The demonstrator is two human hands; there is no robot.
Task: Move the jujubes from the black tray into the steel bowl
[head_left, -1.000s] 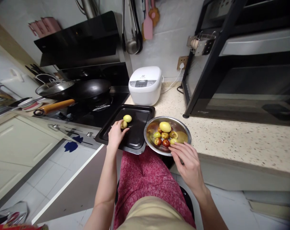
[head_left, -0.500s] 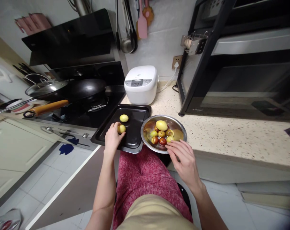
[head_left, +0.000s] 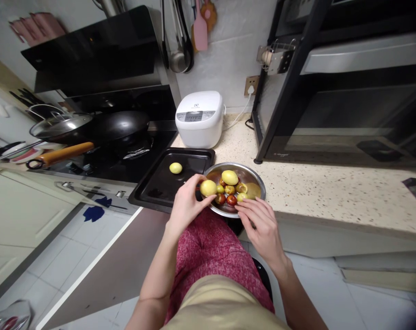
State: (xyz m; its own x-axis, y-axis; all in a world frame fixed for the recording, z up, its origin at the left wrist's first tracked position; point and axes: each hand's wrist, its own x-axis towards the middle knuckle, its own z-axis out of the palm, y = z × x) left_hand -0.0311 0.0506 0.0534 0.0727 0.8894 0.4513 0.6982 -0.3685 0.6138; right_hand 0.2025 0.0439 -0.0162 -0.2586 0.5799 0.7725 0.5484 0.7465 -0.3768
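My left hand (head_left: 190, 201) pinches a yellow oval fruit (head_left: 208, 188) between thumb and fingers over the left rim of a metal bowl (head_left: 261, 181). Inside the bowl lie another large yellow fruit (head_left: 229, 177), small reddish-brown fruits (head_left: 232, 200), a greenish one (head_left: 220, 189) and a piece with a hollow top (head_left: 241, 188). Fingers stretched and slightly bent, my right hand (head_left: 261, 224) rests at the bowl's front right rim, its fingertips near the small fruits. A single yellow fruit (head_left: 175, 168) sits on a black baking tray (head_left: 160, 183) left of the bowl.
Behind the tray stands a white rice cooker (head_left: 199, 120). A gas stove (head_left: 139, 151) with a wok (head_left: 120, 126) and a lidded pan (head_left: 62, 126) is at left. A black oven (head_left: 348, 114) stands on the counter (head_left: 314, 197) at right. Utensils (head_left: 178, 59) hang on the wall.
My left hand has lifted the yellow fruit from the tray and carried it right to the bowl. My right hand has stayed at the bowl's rim.
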